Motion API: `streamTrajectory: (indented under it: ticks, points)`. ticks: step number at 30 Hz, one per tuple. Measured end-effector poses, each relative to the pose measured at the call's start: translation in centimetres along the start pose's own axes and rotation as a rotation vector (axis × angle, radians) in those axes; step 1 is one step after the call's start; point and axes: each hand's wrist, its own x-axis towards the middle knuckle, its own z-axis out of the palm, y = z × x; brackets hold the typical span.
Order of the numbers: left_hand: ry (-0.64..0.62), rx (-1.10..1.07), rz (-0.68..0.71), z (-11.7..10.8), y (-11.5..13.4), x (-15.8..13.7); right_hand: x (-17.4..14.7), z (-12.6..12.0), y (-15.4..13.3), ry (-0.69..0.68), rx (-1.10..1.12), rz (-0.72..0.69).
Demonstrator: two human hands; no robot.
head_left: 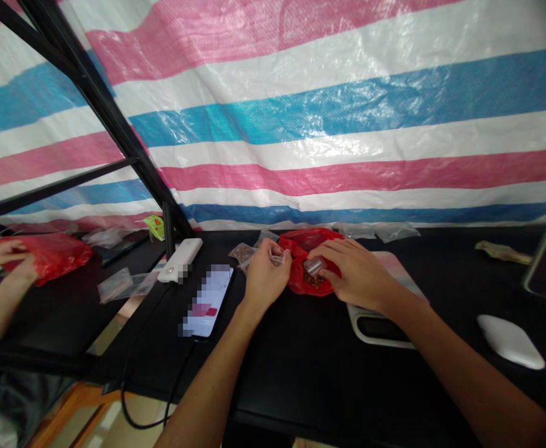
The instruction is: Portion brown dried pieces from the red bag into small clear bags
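A red plastic bag (pixel 308 236) stands open on the black table, with small brown pieces (pixel 314 284) inside it. My right hand (pixel 359 270) reaches into its mouth, fingers closed around a small shiny cup (pixel 314 266) tilted above the pieces. To the left, my left hand (pixel 263 277) pinches a small clear plastic bag (pixel 277 254) whose mouth faces up beside the red bag. Just behind that hand lies a small filled clear bag (pixel 242 252) with brownish contents. Partly under my right forearm is a white scale (pixel 357 330) with a dark display.
A phone (pixel 210 302) and a white power strip (pixel 180 260) lie left; a cable hangs over the front edge. Flat clear bags (pixel 397 232) rest behind. A white mouse (pixel 510 342) sits right. Past a black metal frame (pixel 128 149), another person's hands touch a red bag (pixel 63 255).
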Motion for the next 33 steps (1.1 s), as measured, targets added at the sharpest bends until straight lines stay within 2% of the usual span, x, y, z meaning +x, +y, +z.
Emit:
streamTrajectory:
  ticks: [7, 11, 14, 17, 22, 24, 26, 30, 33]
  points:
    - [-0.101, 0.208, -0.093, 0.2, 0.0, -0.5, -0.3, 1.0, 0.4, 0.0, -0.203, 0.089]
    - [-0.171, 0.188, -0.115, 0.7, -0.9, -0.6, -0.2, 2.0, 0.2, -0.019, -0.221, 0.09]
    - [-0.16, 0.182, -0.161, 0.5, -1.6, -0.2, -0.1, 2.2, -0.1, -0.02, -0.246, 0.12]
    - [-0.066, 0.188, -0.164, -0.2, -1.6, 0.4, -0.1, 2.2, -0.4, -0.041, -0.25, 0.143]
    - [0.215, 0.118, -0.092, -1.1, -1.2, 0.8, -0.1, 2.5, -1.6, -0.101, -0.285, 0.205]
    - [0.241, 0.103, -0.067, -1.1, -1.1, 0.8, -0.2, 2.8, -2.0, -0.119, -0.274, 0.205]
    - [0.171, 0.098, -0.062, -0.8, -1.1, 0.7, -0.2, 2.9, -2.4, -0.145, -0.243, 0.192]
    - [-0.077, -0.002, -0.067, 0.0, -1.3, 0.6, -0.3, 2.9, -2.8, -0.17, -0.208, 0.181]
    - [-0.126, -0.001, -0.053, 0.4, -1.6, 0.5, -0.2, 2.6, -2.9, -0.116, -0.238, 0.201]
